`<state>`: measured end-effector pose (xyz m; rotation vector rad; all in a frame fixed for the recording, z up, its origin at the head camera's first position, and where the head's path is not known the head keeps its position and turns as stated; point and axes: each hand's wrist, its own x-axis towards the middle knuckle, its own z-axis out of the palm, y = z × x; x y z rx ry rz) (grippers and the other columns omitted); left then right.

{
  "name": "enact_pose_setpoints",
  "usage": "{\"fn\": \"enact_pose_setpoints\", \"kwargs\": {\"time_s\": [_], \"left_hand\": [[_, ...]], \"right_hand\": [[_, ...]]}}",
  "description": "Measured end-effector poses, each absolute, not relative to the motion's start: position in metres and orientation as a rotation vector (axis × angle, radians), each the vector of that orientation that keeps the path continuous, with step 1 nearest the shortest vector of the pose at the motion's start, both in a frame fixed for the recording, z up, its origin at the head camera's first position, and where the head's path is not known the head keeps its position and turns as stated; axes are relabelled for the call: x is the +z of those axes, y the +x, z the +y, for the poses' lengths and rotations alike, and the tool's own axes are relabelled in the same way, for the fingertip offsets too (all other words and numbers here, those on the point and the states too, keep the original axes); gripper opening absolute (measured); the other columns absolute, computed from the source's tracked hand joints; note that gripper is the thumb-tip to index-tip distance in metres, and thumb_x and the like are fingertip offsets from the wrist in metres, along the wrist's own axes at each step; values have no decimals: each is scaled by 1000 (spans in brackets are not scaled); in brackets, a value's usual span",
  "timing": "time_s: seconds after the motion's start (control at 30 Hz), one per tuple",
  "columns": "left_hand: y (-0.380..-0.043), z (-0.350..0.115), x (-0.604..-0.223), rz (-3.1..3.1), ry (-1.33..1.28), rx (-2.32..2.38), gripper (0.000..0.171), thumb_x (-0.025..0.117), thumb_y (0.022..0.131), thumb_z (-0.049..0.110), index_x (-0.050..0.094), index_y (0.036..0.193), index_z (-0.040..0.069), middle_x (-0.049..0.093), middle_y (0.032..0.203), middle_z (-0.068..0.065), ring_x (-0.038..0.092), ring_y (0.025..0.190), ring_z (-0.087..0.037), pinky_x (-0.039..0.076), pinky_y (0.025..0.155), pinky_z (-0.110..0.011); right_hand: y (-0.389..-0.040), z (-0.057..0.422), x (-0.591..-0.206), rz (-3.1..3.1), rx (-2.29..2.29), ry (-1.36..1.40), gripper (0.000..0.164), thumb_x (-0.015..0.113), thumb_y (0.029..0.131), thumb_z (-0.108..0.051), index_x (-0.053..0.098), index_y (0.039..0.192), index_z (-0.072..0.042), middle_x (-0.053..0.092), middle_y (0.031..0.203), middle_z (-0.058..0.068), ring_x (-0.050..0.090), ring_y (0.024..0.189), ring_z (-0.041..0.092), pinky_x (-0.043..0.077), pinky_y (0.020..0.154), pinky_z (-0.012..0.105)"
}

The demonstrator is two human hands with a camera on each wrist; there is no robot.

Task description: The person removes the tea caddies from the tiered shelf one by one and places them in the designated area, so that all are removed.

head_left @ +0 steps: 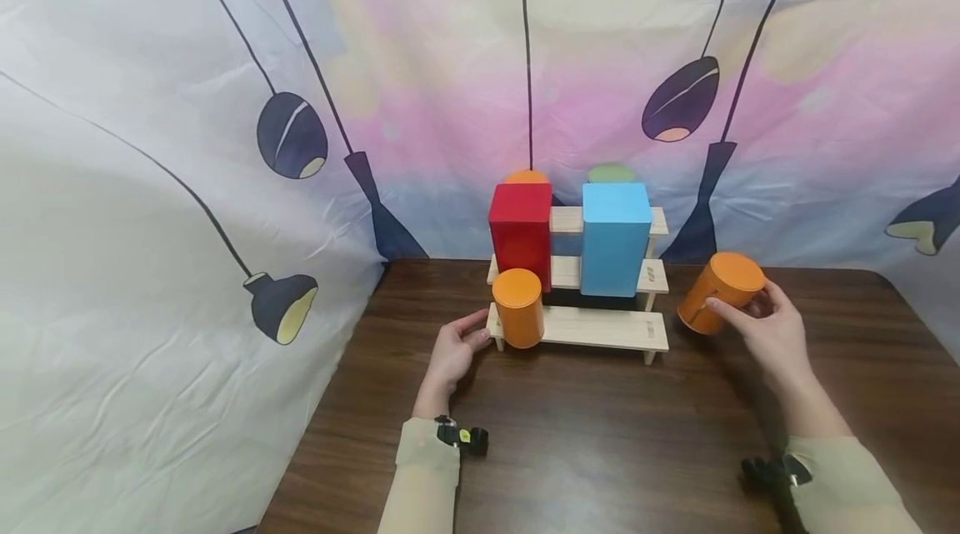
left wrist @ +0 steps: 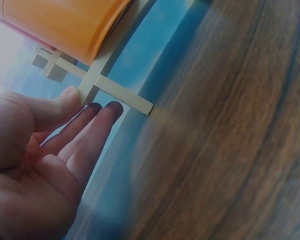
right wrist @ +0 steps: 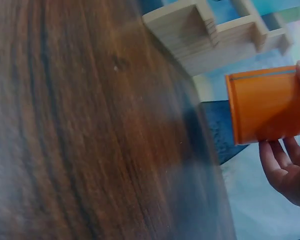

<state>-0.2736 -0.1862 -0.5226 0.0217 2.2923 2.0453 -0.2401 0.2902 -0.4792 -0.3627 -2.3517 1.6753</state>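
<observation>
A stepped wooden stand (head_left: 600, 327) stands at the back of the table. At its left end, my left hand (head_left: 453, 355) pinches the lowest step, the thumb (left wrist: 67, 100) on one side and the fingertips (left wrist: 115, 107) on the other. On that step, close to this hand, sits an upright orange can (head_left: 519, 313). To the right of the stand, my right hand (head_left: 780, 338) grips a second orange can (head_left: 727, 284), thumb and fingers on opposite sides. This can is tilted, its lid leaning right, and in the right wrist view it appears beside the stand's end.
On the middle step stand a red box (head_left: 521, 242) and a light blue box (head_left: 617, 247). Behind them show an orange top (head_left: 527, 177) and a green top (head_left: 611, 173). A cloth printed with lamps (head_left: 450, 59) hangs behind the brown wooden table (head_left: 600, 434).
</observation>
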Motion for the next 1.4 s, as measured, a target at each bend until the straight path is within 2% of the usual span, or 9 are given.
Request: {"fn": "enact_pose_setpoints", "kwargs": {"time_s": [0.3, 0.4, 0.7, 0.8, 1.07, 1.4], "left_hand": [[-273, -185, -521, 2310, 10, 2036, 42, 66, 106, 3, 65, 148, 8, 61, 150, -18, 71, 123, -26, 57, 104, -37], [-272, -185, -521, 2313, 12, 2031, 42, 65, 106, 3, 65, 148, 7, 61, 150, -18, 71, 123, -26, 57, 103, -37], [-273, -186, -521, 2308, 20, 2041, 43, 65, 106, 1, 64, 149, 6, 62, 150, -18, 71, 122, -26, 58, 101, -36], [-273, -185, -521, 2313, 18, 2040, 43, 65, 105, 1, 64, 148, 6, 62, 149, -17, 71, 122, -25, 59, 101, -36], [-273, -185, -523, 2316, 24, 2045, 41, 62, 107, 0, 64, 148, 4, 61, 149, -20, 71, 121, -26, 59, 101, -36], [-272, -184, -521, 2301, 28, 2054, 42, 63, 107, 0, 64, 148, 4, 61, 149, -20, 71, 122, -27, 59, 102, -37]], "right_hand": [[-274, 284, -485, -2295, 1751, -369, 96, 82, 96, -43, 27, 172, -20, 39, 167, 20, 40, 152, 37, 45, 120, 39], [-283, 280, -487, -2268, 1760, -380, 97, 82, 96, -40, 26, 172, -19, 37, 167, 20, 39, 152, 39, 43, 122, 47], [-303, 270, -490, -2286, 1732, -441, 98, 82, 95, -40, 25, 172, -16, 37, 168, 20, 40, 152, 40, 42, 120, 55], [-307, 266, -490, -2289, 1714, -468, 99, 84, 94, -39, 26, 171, -15, 39, 167, 19, 41, 151, 39, 42, 120, 55], [-315, 260, -488, -2182, 1768, -555, 95, 86, 93, -29, 31, 169, -14, 43, 167, 14, 43, 151, 31, 40, 123, 45], [-323, 262, -489, -2182, 1769, -601, 94, 86, 93, -29, 33, 169, -15, 41, 169, 12, 42, 153, 30, 40, 123, 43]]}}
